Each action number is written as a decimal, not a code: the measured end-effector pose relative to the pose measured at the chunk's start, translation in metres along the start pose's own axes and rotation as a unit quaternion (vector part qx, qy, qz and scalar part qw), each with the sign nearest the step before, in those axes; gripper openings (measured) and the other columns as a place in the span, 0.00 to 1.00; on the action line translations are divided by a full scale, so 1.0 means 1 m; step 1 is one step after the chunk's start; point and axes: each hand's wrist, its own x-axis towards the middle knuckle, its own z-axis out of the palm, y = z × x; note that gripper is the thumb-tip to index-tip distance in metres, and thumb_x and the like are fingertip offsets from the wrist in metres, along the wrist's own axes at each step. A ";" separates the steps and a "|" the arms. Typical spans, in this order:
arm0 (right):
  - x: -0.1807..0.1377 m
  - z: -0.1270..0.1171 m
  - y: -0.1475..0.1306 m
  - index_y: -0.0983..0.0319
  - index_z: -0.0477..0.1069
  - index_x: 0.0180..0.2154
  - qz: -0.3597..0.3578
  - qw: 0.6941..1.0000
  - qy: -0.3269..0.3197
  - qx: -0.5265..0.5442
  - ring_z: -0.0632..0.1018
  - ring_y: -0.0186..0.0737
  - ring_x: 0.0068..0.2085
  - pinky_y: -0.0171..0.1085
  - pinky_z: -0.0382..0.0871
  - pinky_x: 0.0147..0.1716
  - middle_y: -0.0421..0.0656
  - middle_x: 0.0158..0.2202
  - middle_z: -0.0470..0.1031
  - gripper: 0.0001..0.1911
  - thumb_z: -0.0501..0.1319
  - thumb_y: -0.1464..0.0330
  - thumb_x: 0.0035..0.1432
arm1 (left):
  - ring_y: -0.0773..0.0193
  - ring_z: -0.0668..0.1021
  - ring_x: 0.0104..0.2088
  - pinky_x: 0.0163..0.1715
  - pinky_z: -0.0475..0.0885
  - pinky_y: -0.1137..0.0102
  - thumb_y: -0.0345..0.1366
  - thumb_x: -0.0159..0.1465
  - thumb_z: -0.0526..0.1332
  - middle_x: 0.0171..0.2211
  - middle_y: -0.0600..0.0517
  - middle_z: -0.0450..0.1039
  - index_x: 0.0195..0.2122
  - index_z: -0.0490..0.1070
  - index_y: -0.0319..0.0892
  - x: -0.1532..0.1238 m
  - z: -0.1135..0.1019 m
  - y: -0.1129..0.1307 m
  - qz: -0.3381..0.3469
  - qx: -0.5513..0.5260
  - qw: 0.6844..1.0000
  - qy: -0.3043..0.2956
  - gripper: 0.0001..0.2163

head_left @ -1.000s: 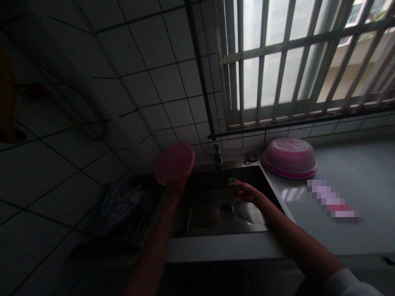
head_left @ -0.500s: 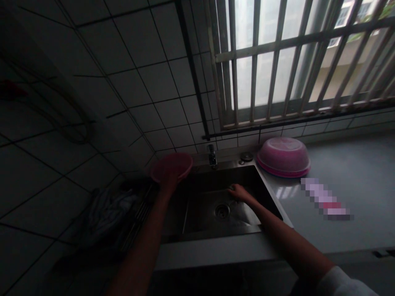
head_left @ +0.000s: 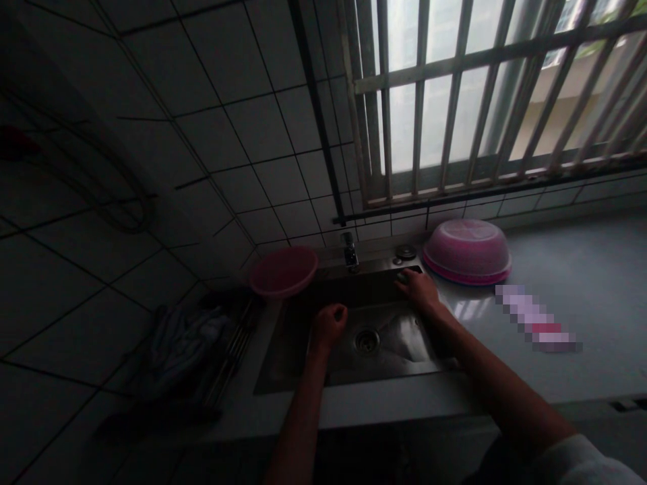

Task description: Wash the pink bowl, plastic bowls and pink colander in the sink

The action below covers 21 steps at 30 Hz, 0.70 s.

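Observation:
My left hand [head_left: 328, 327] hangs over the left half of the steel sink [head_left: 397, 360], its fingers curled closed. Whatever lies inside that curl, if anything, is hidden. At the sink's back right corner is my right hand [head_left: 420, 291], fingers closed around a small greyish thing [head_left: 402, 277] too dark to name. A pink plastic basin [head_left: 283, 273] sits at the sink's back left edge, apart from my left hand. The drain [head_left: 366, 341] shows between my hands, and the faucet [head_left: 350, 250] stands behind the sink.
An upturned pink basin [head_left: 468, 252] rests on the white counter [head_left: 596, 283] to the right, near a blurred-out item [head_left: 536, 320]. A round dark drain cover [head_left: 406, 252] lies by the faucet. Crumpled cloth [head_left: 189, 340] is at the left. A barred window [head_left: 455, 101] is behind.
My left hand has come out of the pink basin and moved right, over the sink. My right hand has shifted right and back, toward the sink's far corner.

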 end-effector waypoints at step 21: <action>0.035 -0.179 0.108 0.68 0.77 0.54 0.145 0.924 0.326 -0.139 0.82 0.58 0.41 0.47 0.64 0.36 0.66 0.41 0.82 0.26 0.62 0.54 0.67 | 0.64 0.81 0.32 0.34 0.68 0.72 0.40 0.69 0.60 0.30 0.53 0.81 0.36 0.80 0.45 0.005 0.013 -0.023 -0.104 -0.043 0.994 0.000 0.10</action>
